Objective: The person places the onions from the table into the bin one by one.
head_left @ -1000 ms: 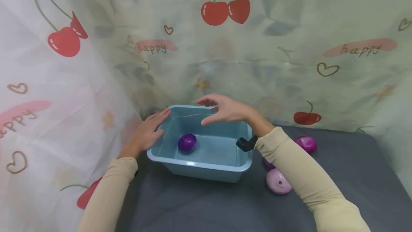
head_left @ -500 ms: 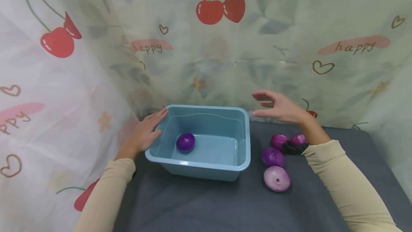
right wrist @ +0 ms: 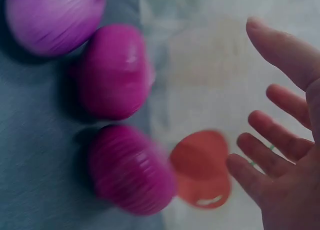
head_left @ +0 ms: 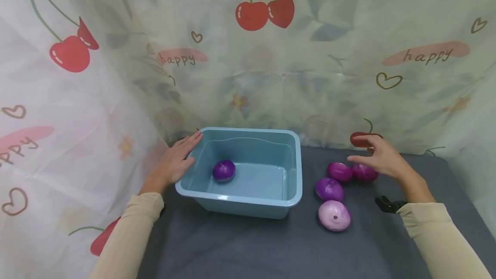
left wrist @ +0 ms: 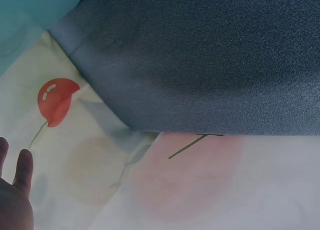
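Observation:
A light blue plastic basin (head_left: 248, 210) sits on the dark grey cloth, with one purple onion (head_left: 223, 171) on its floor. My left hand (head_left: 175, 160) rests on the basin's left rim, fingers stretched out along it. To the right of the basin several onions lie in a cluster. A pale pink onion (head_left: 334, 216) is nearest, a violet onion (head_left: 329, 190) is behind it, and two magenta ones are at the back. My right hand (head_left: 387, 158) holds nothing; thumb and fingers are spread just above the rightmost magenta onion (right wrist: 131, 170).
A dark grey cloth (head_left: 248, 253) covers the table. White curtains printed with cherries (head_left: 267, 12) stand close behind and on the left, the left one beside my left arm. A black wrist strap (head_left: 389, 205) hangs at the right wrist.
My right hand has moved from over the basin to the right, then down to the rear magenta onions, empty throughout. My left hand has stayed on the basin rim.

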Available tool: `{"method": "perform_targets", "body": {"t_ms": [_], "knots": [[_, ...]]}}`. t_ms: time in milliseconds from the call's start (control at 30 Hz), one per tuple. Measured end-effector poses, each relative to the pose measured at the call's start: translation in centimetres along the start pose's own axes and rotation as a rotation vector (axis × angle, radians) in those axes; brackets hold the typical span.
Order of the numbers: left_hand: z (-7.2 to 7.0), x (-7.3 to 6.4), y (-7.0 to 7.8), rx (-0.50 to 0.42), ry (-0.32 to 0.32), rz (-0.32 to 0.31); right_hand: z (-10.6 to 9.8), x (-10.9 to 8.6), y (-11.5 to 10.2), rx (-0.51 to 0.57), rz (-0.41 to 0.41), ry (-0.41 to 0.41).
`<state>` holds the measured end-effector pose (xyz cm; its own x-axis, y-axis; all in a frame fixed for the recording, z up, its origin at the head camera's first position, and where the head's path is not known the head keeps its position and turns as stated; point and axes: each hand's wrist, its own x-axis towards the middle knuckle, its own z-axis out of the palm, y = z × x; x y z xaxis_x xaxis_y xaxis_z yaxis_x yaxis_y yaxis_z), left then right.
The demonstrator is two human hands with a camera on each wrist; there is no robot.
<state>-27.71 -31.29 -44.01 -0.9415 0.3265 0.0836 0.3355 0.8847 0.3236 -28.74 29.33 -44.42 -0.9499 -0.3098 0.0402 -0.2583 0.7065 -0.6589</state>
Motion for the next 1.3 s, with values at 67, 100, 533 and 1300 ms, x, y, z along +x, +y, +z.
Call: {"method": "perform_targets", "body": {"t_ms": [67, 100, 533, 1300], "knots": [[0.1, -0.1, -0.1, 0.0, 0.002, -0.002, 0.5, -0.5, 1.3, -0.02, 0.019, 0.04], [0.1, -0.1, -0.2, 0.0, 0.005, -0.003, 0.7, -0.6, 1.9, -0.038, 0.031, 0.056], [-0.2, 0.1, 0.1, 0.018, 0.01, -0.002, 3.5, -1.3, 6.9, -0.088, 0.156, 0.1], [-0.2, -0.2, 0.4, 0.011, -0.006, -0.017, 4.5, -2.5, 8.0, -0.064, 0.202, 0.084]]}}
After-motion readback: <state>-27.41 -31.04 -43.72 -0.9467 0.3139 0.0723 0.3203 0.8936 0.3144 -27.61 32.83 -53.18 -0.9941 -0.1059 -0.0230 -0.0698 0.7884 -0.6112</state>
